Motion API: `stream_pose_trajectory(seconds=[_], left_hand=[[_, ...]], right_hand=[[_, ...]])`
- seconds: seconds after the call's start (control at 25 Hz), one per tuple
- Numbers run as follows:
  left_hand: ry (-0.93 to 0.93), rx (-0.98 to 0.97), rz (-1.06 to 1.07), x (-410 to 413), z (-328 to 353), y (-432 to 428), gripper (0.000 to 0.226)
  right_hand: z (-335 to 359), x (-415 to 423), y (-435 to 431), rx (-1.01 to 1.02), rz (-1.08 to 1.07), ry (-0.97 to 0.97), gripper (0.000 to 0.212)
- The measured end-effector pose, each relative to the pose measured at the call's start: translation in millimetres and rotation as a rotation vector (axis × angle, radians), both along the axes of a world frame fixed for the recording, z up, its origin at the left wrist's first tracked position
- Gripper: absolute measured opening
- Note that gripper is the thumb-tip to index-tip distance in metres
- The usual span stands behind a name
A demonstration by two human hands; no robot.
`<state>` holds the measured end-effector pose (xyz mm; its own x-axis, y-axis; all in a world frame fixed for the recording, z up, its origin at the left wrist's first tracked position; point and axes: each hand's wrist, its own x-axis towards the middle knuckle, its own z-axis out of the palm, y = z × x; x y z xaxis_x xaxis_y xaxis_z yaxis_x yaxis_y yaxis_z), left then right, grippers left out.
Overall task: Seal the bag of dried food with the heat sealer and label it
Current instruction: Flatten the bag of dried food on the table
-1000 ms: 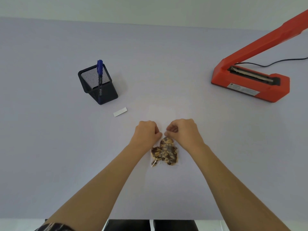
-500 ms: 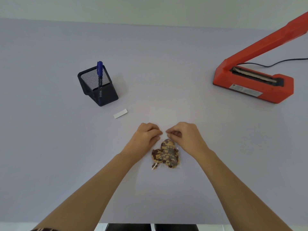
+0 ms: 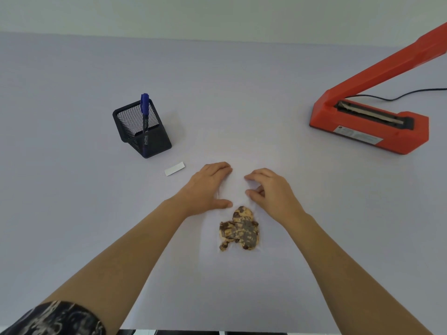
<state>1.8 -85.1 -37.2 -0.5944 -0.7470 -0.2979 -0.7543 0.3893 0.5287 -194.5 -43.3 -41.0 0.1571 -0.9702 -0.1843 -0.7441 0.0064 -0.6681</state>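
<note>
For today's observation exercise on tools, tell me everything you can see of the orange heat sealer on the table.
The orange heat sealer looks like a hard plastic block with a long lever arm hinged at its left end. The arm is raised, slanting up and out of view at the right. The open base shows a dark slot holding a pale metallic sealing strip. A white printed label sits on its near face. A black cord trails off behind it. It rests on the pale table, far right, and neither hand touches it.

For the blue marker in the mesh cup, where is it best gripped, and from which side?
Grip the blue marker by its capped upper end, coming from above: only that part clears the rim of the mesh cup, and it stands near upright against the cup's near wall.
</note>
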Motion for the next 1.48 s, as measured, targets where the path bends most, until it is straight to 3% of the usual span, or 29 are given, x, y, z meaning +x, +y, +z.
stream_pose_trajectory(seconds=[0.16,0.24,0.4,0.48,0.52,0.84,1.04,1.32,1.48], left_hand=[[-0.059,0.005,-0.004,0,-2,-5,0.097],[-0.019,-0.007,0.027,2,-2,1,0.094],[0.113,-0.166,0.061,6,-8,24,0.046],[0.153,-0.215,0.022,5,-13,33,0.019],[0.176,-0.225,0.011,5,-15,37,0.017],[0.194,-0.269,0.038,1,-18,45,0.024],[0.150,-0.196,0.038,-4,-6,43,0.010],[0.071,-0.077,0.222,-12,3,50,0.017],[0.092,-0.076,0.167,-14,4,51,0.016]], right_hand=[[2,-2,-6,0.063,0.007,0.005,0.051],[1,-2,-4,0.058,0.049,0.029,0.049],[-3,-4,7,-0.088,0.134,0.040,0.017],[-6,-6,10,-0.106,0.121,0.010,0.012],[-7,-7,11,-0.109,0.109,-0.003,0.012],[-3,-19,13,-0.027,0.127,-0.029,0.027],[-2,-12,10,-0.005,0.106,-0.033,0.021],[4,-5,9,0.027,0.031,-0.019,0.023],[5,1,9,0.010,0.024,0.055,0.022]])
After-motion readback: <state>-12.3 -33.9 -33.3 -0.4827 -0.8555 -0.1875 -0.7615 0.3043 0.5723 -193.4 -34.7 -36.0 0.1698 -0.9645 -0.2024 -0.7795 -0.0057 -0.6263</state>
